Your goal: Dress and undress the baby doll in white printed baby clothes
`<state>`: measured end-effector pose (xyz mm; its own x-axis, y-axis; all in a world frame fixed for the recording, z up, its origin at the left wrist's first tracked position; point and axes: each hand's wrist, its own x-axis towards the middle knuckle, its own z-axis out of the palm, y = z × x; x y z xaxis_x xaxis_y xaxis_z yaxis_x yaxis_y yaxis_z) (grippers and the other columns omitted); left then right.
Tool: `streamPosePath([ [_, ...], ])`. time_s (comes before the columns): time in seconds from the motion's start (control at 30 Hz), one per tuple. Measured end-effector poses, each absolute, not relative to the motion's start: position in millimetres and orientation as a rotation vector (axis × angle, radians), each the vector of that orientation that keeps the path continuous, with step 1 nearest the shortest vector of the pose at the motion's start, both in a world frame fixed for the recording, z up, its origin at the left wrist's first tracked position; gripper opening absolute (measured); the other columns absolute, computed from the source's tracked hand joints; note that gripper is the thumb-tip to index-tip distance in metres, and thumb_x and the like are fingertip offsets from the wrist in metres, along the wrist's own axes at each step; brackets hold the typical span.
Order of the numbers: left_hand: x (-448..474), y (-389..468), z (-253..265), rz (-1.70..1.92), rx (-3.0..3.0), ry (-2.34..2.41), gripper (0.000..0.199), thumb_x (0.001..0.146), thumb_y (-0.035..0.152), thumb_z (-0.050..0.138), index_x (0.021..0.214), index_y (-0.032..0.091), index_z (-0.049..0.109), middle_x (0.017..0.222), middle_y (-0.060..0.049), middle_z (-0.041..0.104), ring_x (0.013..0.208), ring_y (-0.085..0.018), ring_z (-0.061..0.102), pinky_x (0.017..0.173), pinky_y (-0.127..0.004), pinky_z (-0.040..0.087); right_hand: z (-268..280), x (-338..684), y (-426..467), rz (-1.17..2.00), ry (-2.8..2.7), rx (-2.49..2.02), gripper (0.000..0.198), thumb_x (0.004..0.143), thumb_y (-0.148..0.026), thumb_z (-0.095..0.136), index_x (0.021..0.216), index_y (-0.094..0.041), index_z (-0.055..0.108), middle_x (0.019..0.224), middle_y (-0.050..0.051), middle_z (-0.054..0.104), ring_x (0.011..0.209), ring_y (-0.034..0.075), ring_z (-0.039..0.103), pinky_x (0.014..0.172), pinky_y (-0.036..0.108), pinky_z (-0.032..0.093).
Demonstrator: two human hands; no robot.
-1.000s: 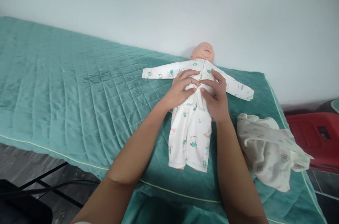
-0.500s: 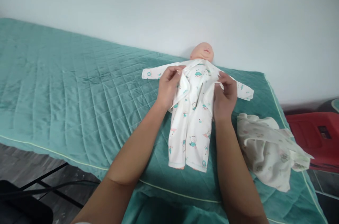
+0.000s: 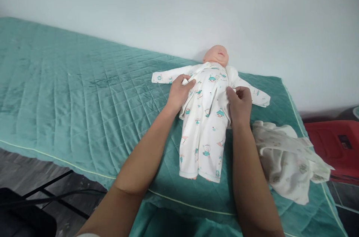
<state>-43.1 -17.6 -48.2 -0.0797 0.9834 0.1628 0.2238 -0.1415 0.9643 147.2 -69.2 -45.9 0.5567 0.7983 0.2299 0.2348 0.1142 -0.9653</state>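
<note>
A baby doll lies on its back on the green quilted cover, its head at the wall side. It wears a white printed baby shirt with both sleeves spread outward, and matching trousers. At the doll's chest, my left hand pinches the shirt's edge on the left side. My right hand is closed on the shirt's edge on the right side, thumb and fingers together. The doll's own hands are hidden inside the sleeves.
The green quilted cover stretches far to the left. A crumpled white printed garment lies right of my right forearm. A red plastic object stands beyond the right edge. Black metal legs show at lower left.
Both shirt edges, earlier lifted and folded back by my hands, now lie lower and flatter over the doll's chest and sides. My right hand has moved slightly down.
</note>
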Motion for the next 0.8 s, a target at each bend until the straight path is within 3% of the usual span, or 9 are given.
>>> streamPosePath([
  [0.17,-59.3,-0.3,-58.1,1.496,1.291,1.426,0.012,0.088,0.030,0.065,0.083,0.021,0.058,0.085,0.000,0.064,0.090,-0.019,0.061,0.086,-0.032,0.050,-57.3,173.8,-60.0,0.470,-0.866,-1.425,0.020,0.071,-0.030,0.070,0.085,-0.021,0.058,0.072,-0.006,0.051,0.064,0.011,0.047,0.062,0.027,0.039],
  [0.33,-84.4,21.4,-71.8,1.633,1.136,1.613,0.006,0.087,0.024,0.059,0.085,0.021,0.055,0.084,-0.001,0.061,0.085,-0.017,0.060,0.085,-0.031,0.051,-67.5,219.7,-58.9,0.121,-0.725,-1.635,0.013,0.071,-0.027,0.062,0.081,-0.023,0.055,0.080,0.000,0.058,0.073,0.018,0.057,0.075,0.036,0.050],
  [0.47,-83.7,21.7,-73.9,1.575,1.518,1.800,0.018,0.082,0.011,0.056,0.096,0.021,0.058,0.110,-0.009,0.063,0.109,-0.024,0.058,0.104,-0.042,0.045,-74.2,221.4,-58.5,0.018,-0.956,-1.699,0.024,0.072,-0.025,0.062,0.096,-0.022,0.059,0.101,0.005,0.064,0.091,0.022,0.062,0.090,0.044,0.052],
  [0.57,-72.6,21.6,-72.9,1.469,1.918,1.697,0.027,0.086,0.015,0.055,0.111,0.024,0.061,0.130,-0.011,0.060,0.129,-0.028,0.051,0.115,-0.046,0.037,-77.7,207.7,-50.9,-0.041,-1.265,-1.606,0.034,0.077,-0.029,0.063,0.110,-0.021,0.062,0.117,0.010,0.065,0.115,0.027,0.057,0.106,0.051,0.043],
  [0.73,-59.0,37.3,-79.2,1.199,2.263,1.465,0.034,0.097,0.031,0.048,0.129,0.024,0.058,0.143,-0.010,0.059,0.136,-0.027,0.049,0.126,-0.050,0.016,-79.9,199.6,-27.0,-0.050,-1.492,-1.617,0.039,0.086,-0.029,0.053,0.123,-0.021,0.062,0.133,0.014,0.063,0.128,0.029,0.053,0.114,0.055,0.035],
  [0.8,-57.0,45.0,-81.5,1.173,2.280,1.498,0.034,0.098,0.033,0.047,0.129,0.024,0.059,0.140,-0.010,0.060,0.134,-0.027,0.050,0.125,-0.049,0.016,-78.9,200.9,-15.9,-0.071,-1.484,-1.685,0.039,0.088,-0.029,0.050,0.124,-0.021,0.063,0.131,0.013,0.066,0.126,0.029,0.055,0.115,0.058,0.031],
])
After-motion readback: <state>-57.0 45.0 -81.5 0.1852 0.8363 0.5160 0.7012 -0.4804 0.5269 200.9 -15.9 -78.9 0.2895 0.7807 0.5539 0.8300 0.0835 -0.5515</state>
